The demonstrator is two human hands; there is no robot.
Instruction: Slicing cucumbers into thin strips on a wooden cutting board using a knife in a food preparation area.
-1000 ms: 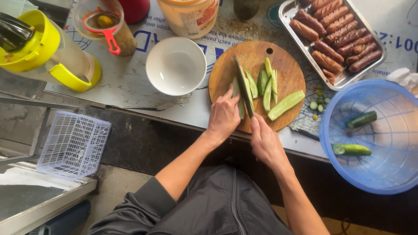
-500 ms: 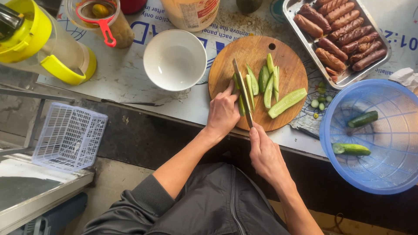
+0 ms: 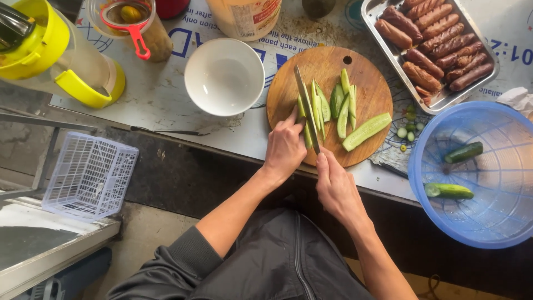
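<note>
My right hand (image 3: 335,186) grips the handle of a long knife (image 3: 306,105) whose blade lies lengthwise across a round wooden cutting board (image 3: 371,97). My left hand (image 3: 284,149) presses down on a cucumber piece (image 3: 305,126) at the board's left edge, right beside the blade. Several long cucumber slices (image 3: 343,105) lie on the board to the right of the knife, with a larger half (image 3: 366,131) beyond them.
An empty white bowl (image 3: 224,76) stands left of the board. A metal tray of browned sausages (image 3: 434,45) is at the back right. A blue basket (image 3: 488,222) on the right holds two cucumbers (image 3: 451,190). A yellow-lidded jug (image 3: 61,55) and a white crate (image 3: 89,175) are on the left.
The hands and knife stay in nearly the same pose on the board. The camera has shifted slightly, so the scene sits a little lower in the frame.
</note>
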